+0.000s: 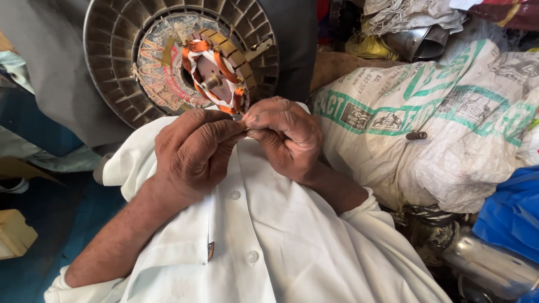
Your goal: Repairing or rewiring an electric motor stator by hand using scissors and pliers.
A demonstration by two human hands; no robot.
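both hands, left hand point(193, 151) and right hand point(283, 137), pinch a small metal bit point(238, 117) just below the motor winding point(216, 70). fingers clenched tight, steadying it. a printed sack point(449, 112) lies right of the winding.

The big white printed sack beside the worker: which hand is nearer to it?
Right. The right hand sits just beside the printed sack, near its left edge. The left hand lies farther off, on the far side of the right hand; both pinch at the copper-wound stator.
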